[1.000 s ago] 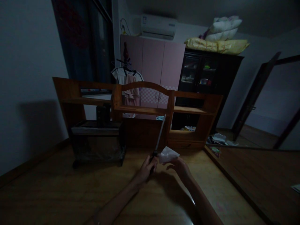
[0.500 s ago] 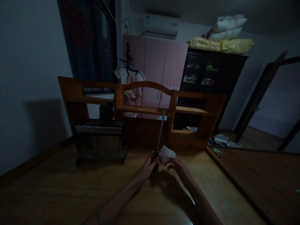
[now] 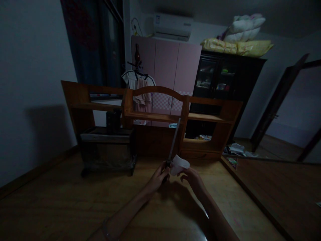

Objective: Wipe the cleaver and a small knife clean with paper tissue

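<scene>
My left hand (image 3: 160, 175) is closed around the dark handle of a long-shafted tool (image 3: 175, 139). Its thin, straight grey shaft points up and away, leaning right; dim light hides whether it is a screwdriver or a blade. A white tissue (image 3: 180, 164), folded and soft, hangs between the thumb and fingers of my right hand (image 3: 192, 178). The tissue is right beside the tool's handle end, close to my left fingers. Whether it touches the shaft I cannot tell. Both hands are above the wooden tabletop (image 3: 140, 207).
A wooden shelf unit (image 3: 155, 116) rises along the table's back. At the left stands a dark glass-sided tank (image 3: 107, 154) with a black object (image 3: 113, 122) on top. Beyond are a pink wardrobe (image 3: 165, 67), a black cabinet (image 3: 225, 80) and hanging clothes (image 3: 142, 90).
The tool's shaft has tilted further right at its tip. The tissue and my right fingers have shifted slightly right. Both hands keep their hold.
</scene>
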`<act>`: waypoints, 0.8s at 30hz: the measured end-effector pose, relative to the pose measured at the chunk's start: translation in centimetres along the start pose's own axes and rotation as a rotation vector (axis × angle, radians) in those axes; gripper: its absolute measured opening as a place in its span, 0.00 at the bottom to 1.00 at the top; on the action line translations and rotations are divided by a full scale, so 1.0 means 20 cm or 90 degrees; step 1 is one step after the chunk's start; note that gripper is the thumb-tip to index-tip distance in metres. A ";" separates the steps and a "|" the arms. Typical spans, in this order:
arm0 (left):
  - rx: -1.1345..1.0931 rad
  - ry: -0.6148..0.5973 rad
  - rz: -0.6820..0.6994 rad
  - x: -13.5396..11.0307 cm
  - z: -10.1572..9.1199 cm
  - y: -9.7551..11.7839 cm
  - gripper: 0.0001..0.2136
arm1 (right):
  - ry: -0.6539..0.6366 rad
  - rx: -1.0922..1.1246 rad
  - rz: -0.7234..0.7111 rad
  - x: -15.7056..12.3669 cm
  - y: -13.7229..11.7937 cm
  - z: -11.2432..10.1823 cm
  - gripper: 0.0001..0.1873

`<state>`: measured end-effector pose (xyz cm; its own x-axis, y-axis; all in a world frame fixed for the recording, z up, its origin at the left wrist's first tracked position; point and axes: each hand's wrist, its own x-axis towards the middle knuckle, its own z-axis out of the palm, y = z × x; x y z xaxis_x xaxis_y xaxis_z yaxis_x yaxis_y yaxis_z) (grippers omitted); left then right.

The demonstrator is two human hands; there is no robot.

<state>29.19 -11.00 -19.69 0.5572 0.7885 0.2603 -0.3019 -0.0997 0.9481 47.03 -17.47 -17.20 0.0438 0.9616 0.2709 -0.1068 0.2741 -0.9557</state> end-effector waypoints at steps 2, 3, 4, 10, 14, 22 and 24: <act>0.000 -0.017 0.000 0.00 0.00 0.01 0.19 | 0.008 -0.003 -0.001 0.00 0.01 0.00 0.12; -0.001 -0.023 -0.002 -0.01 0.00 0.02 0.19 | 0.011 -0.005 0.001 0.00 0.01 0.00 0.12; 0.000 -0.025 -0.006 -0.01 0.01 0.02 0.20 | 0.012 -0.006 0.004 0.00 0.02 0.00 0.13; 0.061 0.018 -0.014 -0.05 0.04 0.08 0.22 | -0.010 -0.013 0.024 -0.02 -0.02 0.06 0.14; 0.046 0.003 0.045 -0.04 0.04 0.11 0.18 | -0.048 -0.057 0.013 -0.04 -0.07 0.11 0.15; -0.027 -0.095 -0.048 -0.03 0.01 0.02 0.12 | -0.039 -0.048 -0.022 -0.04 -0.06 0.18 0.16; -0.026 -0.110 -0.051 -0.03 0.02 0.00 0.11 | -0.017 -0.059 -0.023 -0.04 -0.05 0.17 0.15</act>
<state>29.17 -11.85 -19.75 0.7048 0.6761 0.2146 -0.2800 -0.0129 0.9599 43.70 -18.50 -16.02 0.0187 0.9513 0.3076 -0.0125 0.3079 -0.9513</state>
